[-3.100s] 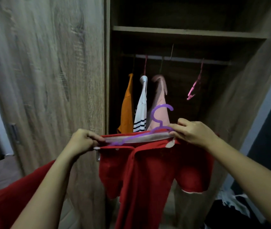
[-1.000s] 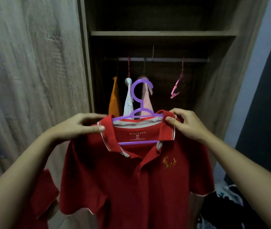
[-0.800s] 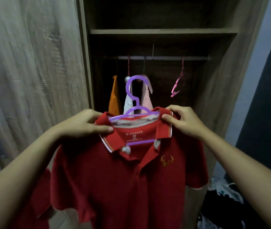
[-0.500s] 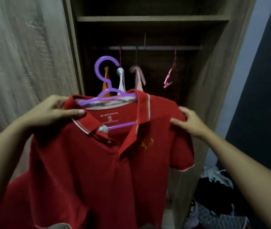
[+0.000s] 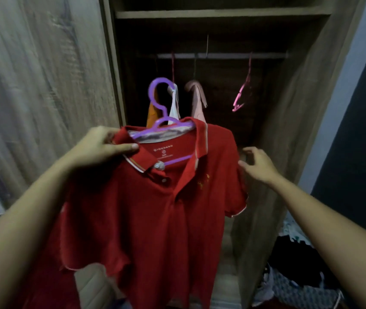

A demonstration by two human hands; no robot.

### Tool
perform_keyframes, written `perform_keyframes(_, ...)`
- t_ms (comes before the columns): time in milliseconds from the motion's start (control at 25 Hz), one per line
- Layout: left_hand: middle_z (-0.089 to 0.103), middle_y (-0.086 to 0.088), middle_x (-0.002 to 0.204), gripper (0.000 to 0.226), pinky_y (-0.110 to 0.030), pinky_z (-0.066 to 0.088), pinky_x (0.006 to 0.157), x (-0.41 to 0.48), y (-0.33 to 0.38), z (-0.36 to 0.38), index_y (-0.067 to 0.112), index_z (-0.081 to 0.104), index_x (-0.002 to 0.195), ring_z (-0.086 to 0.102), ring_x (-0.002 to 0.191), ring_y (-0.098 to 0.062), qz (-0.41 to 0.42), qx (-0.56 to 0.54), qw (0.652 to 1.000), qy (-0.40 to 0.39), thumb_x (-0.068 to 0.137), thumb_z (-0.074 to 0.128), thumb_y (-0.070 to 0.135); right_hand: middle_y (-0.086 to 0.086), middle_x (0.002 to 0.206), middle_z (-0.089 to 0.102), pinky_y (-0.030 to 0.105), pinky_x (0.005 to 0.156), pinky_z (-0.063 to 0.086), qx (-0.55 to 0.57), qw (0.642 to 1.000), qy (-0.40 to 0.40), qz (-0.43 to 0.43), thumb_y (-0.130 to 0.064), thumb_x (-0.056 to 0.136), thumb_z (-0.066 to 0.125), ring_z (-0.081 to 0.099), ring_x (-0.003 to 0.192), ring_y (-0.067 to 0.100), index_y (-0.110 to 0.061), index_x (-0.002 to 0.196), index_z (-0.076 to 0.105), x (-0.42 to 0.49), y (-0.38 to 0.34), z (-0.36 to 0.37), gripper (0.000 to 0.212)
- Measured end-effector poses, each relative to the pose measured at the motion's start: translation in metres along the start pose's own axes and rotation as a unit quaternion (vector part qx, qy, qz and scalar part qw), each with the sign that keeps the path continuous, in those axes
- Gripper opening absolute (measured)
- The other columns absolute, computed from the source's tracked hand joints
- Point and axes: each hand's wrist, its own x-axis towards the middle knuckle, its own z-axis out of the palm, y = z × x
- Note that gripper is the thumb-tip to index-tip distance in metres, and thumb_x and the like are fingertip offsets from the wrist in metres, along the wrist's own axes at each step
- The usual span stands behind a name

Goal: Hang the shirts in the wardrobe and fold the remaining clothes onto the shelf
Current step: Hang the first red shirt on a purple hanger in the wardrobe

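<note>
A red polo shirt (image 5: pixel 155 215) hangs on a purple hanger (image 5: pixel 158 101) in front of the open wardrobe. My left hand (image 5: pixel 101 148) grips the shirt's left collar and shoulder, holding shirt and hanger up. My right hand (image 5: pixel 258 166) hovers just off the shirt's right sleeve with fingers spread and holds nothing. The hanger's hook points up, below the wardrobe rail (image 5: pixel 222 55). On the rail hang an orange shirt (image 5: pixel 150 114), a white striped shirt (image 5: pixel 174 105) and a pink shirt (image 5: pixel 197 99).
An empty pink hanger (image 5: pixel 242 94) hangs at the right of the rail. A wooden shelf (image 5: pixel 220 13) runs above the rail. The wardrobe door (image 5: pixel 43 74) stands at my left. A pile of dark and patterned clothes (image 5: pixel 300 275) lies low right.
My right hand has let go of the shirt's right shoulder and drawn off to the side. The shirt and hanger have shifted left and up toward the wardrobe, held by my left hand alone.
</note>
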Motion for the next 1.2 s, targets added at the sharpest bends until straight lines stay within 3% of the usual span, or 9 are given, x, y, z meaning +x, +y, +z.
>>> perform_keyframes(120,0.072,-0.016,0.084,0.058,-0.045,0.053,0.073,0.023,0.009,0.037,0.015,0.072,0.093,0.063,0.069,-0.016,0.009,0.033,0.999,0.012,0.064,0.064,0.064,0.019,0.126,0.05,0.03,0.1,0.038,0.027,0.999,0.022,-0.025,-0.025,0.085,0.065,0.053,0.117,0.03,-0.01,0.127,0.052,0.018,-0.032,0.002,0.046)
perform_keyframes(240,0.067,-0.011,0.071,0.041,-0.034,0.045,0.064,0.043,0.027,0.082,0.007,0.071,0.088,0.062,0.07,-0.025,-0.001,0.049,0.998,0.038,0.077,0.07,0.046,0.017,0.128,0.05,0.034,0.105,0.038,0.041,0.998,0.052,-0.009,-0.026,0.086,0.063,0.051,0.119,0.03,-0.011,0.124,0.055,0.038,-0.04,-0.002,0.041)
perform_keyframes(440,0.068,-0.015,0.088,0.033,-0.036,0.047,0.074,0.089,0.06,0.148,0.009,0.061,0.072,0.063,0.091,-0.032,-0.093,-0.012,0.994,0.056,0.082,0.068,0.039,0.016,0.127,0.053,0.034,0.102,0.038,0.076,0.986,0.137,0.059,-0.029,0.087,0.058,0.05,0.119,0.031,-0.013,0.118,0.06,0.085,-0.034,-0.012,0.035)
perform_keyframes(520,0.067,-0.017,0.097,0.033,-0.037,0.048,0.078,0.114,0.067,0.163,0.007,0.063,0.081,0.062,0.095,-0.034,-0.134,-0.043,0.987,0.075,0.081,0.069,0.039,0.016,0.128,0.054,0.035,0.103,0.04,0.098,0.979,0.166,0.074,-0.03,0.088,0.057,0.05,0.12,0.031,-0.012,0.119,0.059,0.11,-0.032,-0.018,0.036)
perform_keyframes(800,0.064,-0.02,0.112,0.05,-0.044,0.051,0.088,0.227,0.079,0.197,0.001,0.062,0.107,0.061,0.104,-0.035,-0.185,-0.118,0.969,0.114,0.076,0.074,0.038,0.019,0.139,0.043,0.038,0.107,0.036,0.2,0.96,0.167,0.098,-0.037,0.086,0.06,0.044,0.127,0.034,-0.007,0.138,0.034,0.217,-0.049,-0.036,0.065)
perform_keyframes(960,0.063,-0.018,0.115,0.046,-0.043,0.051,0.089,0.287,0.091,0.206,0.002,0.06,0.109,0.061,0.105,-0.033,-0.195,-0.177,0.954,0.142,0.078,0.073,0.033,0.018,0.134,0.051,0.045,0.108,0.036,0.243,0.954,0.123,0.125,-0.029,0.074,0.07,0.049,0.123,0.037,-0.01,0.142,0.02,0.25,-0.039,-0.03,0.087)
perform_keyframes(1080,0.067,-0.018,0.11,0.039,-0.043,0.053,0.087,0.326,0.102,0.204,0.004,0.063,0.101,0.064,0.1,-0.032,-0.186,-0.211,0.945,0.168,0.076,0.074,0.031,0.008,0.121,0.061,0.048,0.1,0.044,0.292,0.939,0.129,0.126,-0.026,0.075,0.064,0.059,0.109,0.03,-0.017,0.134,0.038,0.253,-0.022,-0.03,0.065)
perform_keyframes(1200,0.064,-0.017,0.113,0.04,-0.038,0.051,0.089,0.362,0.121,0.198,0.001,0.063,0.108,0.061,0.104,-0.033,-0.172,-0.202,0.946,0.187,0.08,0.071,0.028,0.001,0.098,0.063,0.04,0.087,0.052,0.364,0.918,0.126,0.099,-0.022,0.081,0.062,0.062,0.086,0.019,-0.018,0.125,0.049,0.251,-0.01,-0.043,0.047)
